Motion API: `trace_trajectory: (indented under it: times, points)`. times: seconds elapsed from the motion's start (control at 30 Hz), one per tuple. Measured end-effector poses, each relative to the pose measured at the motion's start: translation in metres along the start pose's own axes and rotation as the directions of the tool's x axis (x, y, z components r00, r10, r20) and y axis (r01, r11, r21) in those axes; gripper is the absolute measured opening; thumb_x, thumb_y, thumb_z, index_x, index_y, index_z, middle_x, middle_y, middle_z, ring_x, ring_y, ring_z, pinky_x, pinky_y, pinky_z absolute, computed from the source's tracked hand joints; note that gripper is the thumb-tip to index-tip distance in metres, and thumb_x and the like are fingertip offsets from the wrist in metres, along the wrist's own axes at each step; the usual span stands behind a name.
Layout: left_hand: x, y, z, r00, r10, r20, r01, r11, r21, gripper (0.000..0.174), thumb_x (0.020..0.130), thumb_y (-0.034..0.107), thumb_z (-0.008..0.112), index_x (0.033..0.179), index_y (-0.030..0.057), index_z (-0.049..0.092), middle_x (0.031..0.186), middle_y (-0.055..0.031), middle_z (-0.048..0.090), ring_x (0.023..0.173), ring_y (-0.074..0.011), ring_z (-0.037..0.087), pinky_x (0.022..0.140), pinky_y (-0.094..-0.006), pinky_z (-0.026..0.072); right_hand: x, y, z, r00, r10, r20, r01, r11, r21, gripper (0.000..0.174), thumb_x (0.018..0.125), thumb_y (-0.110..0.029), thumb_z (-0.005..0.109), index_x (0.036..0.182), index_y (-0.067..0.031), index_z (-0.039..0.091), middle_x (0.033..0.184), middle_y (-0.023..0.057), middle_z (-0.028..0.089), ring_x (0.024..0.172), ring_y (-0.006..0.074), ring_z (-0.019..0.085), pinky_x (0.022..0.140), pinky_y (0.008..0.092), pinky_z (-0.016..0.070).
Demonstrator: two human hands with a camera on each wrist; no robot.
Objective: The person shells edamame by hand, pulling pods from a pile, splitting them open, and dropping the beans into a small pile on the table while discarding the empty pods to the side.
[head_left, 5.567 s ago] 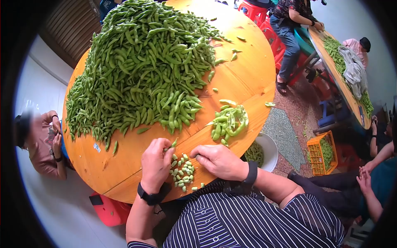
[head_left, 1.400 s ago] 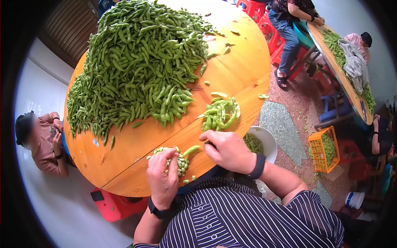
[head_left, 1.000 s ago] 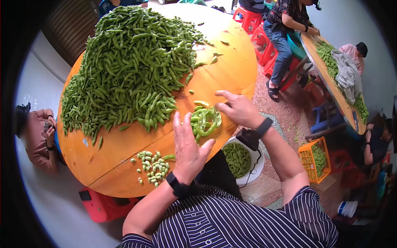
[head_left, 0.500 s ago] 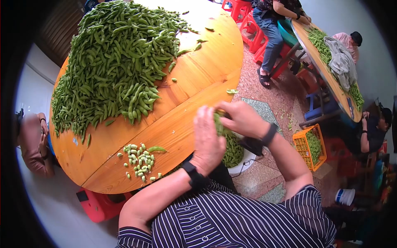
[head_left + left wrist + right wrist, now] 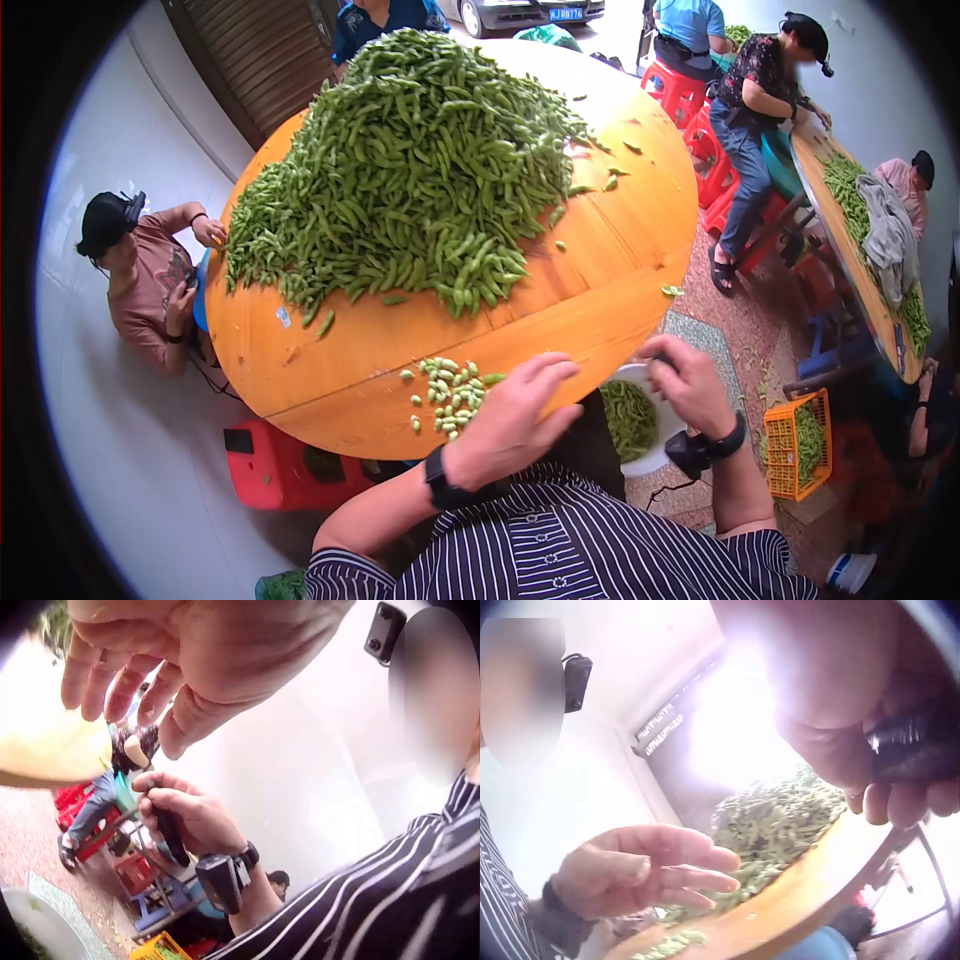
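My left hand (image 5: 515, 415) is held over the near table edge, fingers spread and nothing in its palm. To its right, beside the white bucket (image 5: 668, 428), my right hand (image 5: 690, 385) curls its fingers round a slim black object (image 5: 169, 834), mostly hidden in the palm. Green pods (image 5: 628, 420) lie inside the bucket. Shelled pale green beans (image 5: 452, 392) form a loose cluster on the wooden table (image 5: 340, 370) left of my left hand, with one green pod (image 5: 494, 379) at their edge. Behind them rises a large heap of green soybean pods (image 5: 400, 190).
A person (image 5: 150, 270) sits at the table's left, and another person (image 5: 385, 18) is behind the heap. A red stool (image 5: 265, 465) stands at the lower left. At the right are an orange crate (image 5: 797, 450), a second table (image 5: 860, 270) and more people.
The small pile of opened pods has gone from the table's right side. Half a second ago both hands held pods together near the bucket; now they are apart. The head view has shifted upward.
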State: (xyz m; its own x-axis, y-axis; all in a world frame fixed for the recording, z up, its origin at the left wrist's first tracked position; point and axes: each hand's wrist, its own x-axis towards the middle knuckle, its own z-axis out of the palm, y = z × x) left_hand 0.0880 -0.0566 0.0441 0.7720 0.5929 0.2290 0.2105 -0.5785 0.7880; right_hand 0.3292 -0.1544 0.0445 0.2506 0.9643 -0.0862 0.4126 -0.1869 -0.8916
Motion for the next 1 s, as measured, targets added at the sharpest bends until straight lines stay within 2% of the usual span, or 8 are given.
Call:
trace_trajectory:
  times: [0.17, 0.33, 0.4, 0.5, 0.63, 0.67, 0.77, 1.0]
  points:
    - [-0.020, -0.054, -0.061, 0.974, -0.094, -0.205, 0.134, 0.972, 0.191, 0.037, 0.083, 0.008, 0.072, 0.116, -0.0017, 0.060, 0.120, -0.0184, 0.061, 0.105, -0.0330, 0.063, 0.090, -0.0379, 0.0520, 0.044, -0.022, 0.082, 0.959, -0.024, 0.282, -0.092, 0.916, 0.391, 0.022, 0.097, -0.008, 0.050, 0.115, -0.0035, 0.061, 0.080, 0.0004, 0.062, 0.067, 0.0063, 0.058, 0.062, 0.0215, 0.0499]
    - [-0.001, -0.101, -0.091, 0.967, -0.030, -0.255, 0.093, 0.966, 0.240, 0.040, 0.080, 0.007, 0.073, 0.117, -0.0003, 0.058, 0.113, -0.0168, 0.060, 0.093, -0.0300, 0.063, 0.080, -0.0371, 0.0534, 0.090, -0.024, 0.129, 0.909, -0.095, 0.406, -0.058, 0.935, 0.349, 0.023, 0.093, -0.009, 0.054, 0.115, -0.0043, 0.061, 0.076, -0.0013, 0.060, 0.064, 0.0069, 0.055, 0.060, 0.0242, 0.0480]
    - [0.006, -0.107, -0.097, 0.972, -0.079, -0.223, 0.124, 0.973, 0.194, 0.042, 0.083, 0.013, 0.072, 0.120, -0.0007, 0.056, 0.113, -0.0205, 0.059, 0.102, -0.0390, 0.060, 0.084, -0.0422, 0.0525, 0.104, -0.022, 0.132, 0.863, -0.024, 0.505, -0.144, 0.946, 0.292, 0.023, 0.093, -0.011, 0.054, 0.115, -0.0040, 0.061, 0.077, 0.0004, 0.060, 0.066, 0.0080, 0.055, 0.062, 0.0247, 0.0481]
    - [0.008, -0.111, -0.101, 0.965, -0.177, -0.194, 0.198, 0.976, 0.094, 0.045, 0.082, 0.015, 0.073, 0.122, 0.0009, 0.056, 0.116, -0.0204, 0.059, 0.103, -0.0381, 0.061, 0.084, -0.0415, 0.0529, 0.113, -0.021, 0.132, 0.808, 0.066, 0.586, -0.276, 0.920, 0.278, 0.025, 0.094, -0.012, 0.053, 0.116, -0.0034, 0.061, 0.079, 0.0013, 0.061, 0.066, 0.0087, 0.056, 0.062, 0.0254, 0.0485]
    - [0.006, -0.115, -0.102, 0.948, -0.244, -0.204, 0.258, 0.965, 0.045, 0.047, 0.081, 0.014, 0.074, 0.122, 0.0000, 0.055, 0.116, -0.0205, 0.059, 0.104, -0.0381, 0.061, 0.086, -0.0412, 0.0521, 0.111, -0.023, 0.129, 0.808, 0.088, 0.582, -0.311, 0.903, 0.295, 0.025, 0.094, -0.014, 0.053, 0.115, -0.0031, 0.061, 0.079, 0.0012, 0.061, 0.066, 0.0085, 0.056, 0.063, 0.0257, 0.0488]
    - [0.003, -0.125, -0.098, 0.952, -0.171, -0.252, 0.205, 0.972, 0.114, 0.048, 0.080, 0.015, 0.073, 0.122, -0.0003, 0.057, 0.111, -0.0176, 0.060, 0.088, -0.0302, 0.063, 0.070, -0.0360, 0.0527, 0.110, -0.017, 0.131, 0.823, 0.057, 0.565, -0.257, 0.924, 0.282, 0.024, 0.094, -0.015, 0.054, 0.115, -0.0037, 0.061, 0.080, 0.0009, 0.062, 0.066, 0.0078, 0.056, 0.063, 0.0254, 0.0488]
    - [0.005, -0.121, -0.096, 0.948, -0.157, -0.278, 0.197, 0.973, 0.121, 0.042, 0.082, 0.013, 0.070, 0.120, -0.0014, 0.057, 0.107, -0.0183, 0.060, 0.094, -0.0344, 0.061, 0.084, -0.0400, 0.0504, 0.101, -0.019, 0.133, 0.877, -0.025, 0.480, -0.148, 0.936, 0.319, 0.023, 0.095, -0.014, 0.054, 0.115, -0.0061, 0.062, 0.077, 0.0008, 0.062, 0.066, 0.0077, 0.057, 0.062, 0.0252, 0.0486]
    - [0.020, -0.146, -0.081, 0.918, -0.119, -0.380, 0.225, 0.942, 0.249, 0.037, 0.083, 0.020, 0.072, 0.110, -0.0024, 0.062, 0.089, -0.0152, 0.061, 0.075, -0.0271, 0.061, 0.069, -0.0376, 0.0499, 0.090, -0.015, 0.142, 0.930, -0.140, 0.339, 0.038, 0.956, 0.291, 0.021, 0.095, -0.006, 0.047, 0.111, -0.0014, 0.059, 0.071, 0.0005, 0.057, 0.058, 0.0069, 0.052, 0.055, 0.0232, 0.0447]
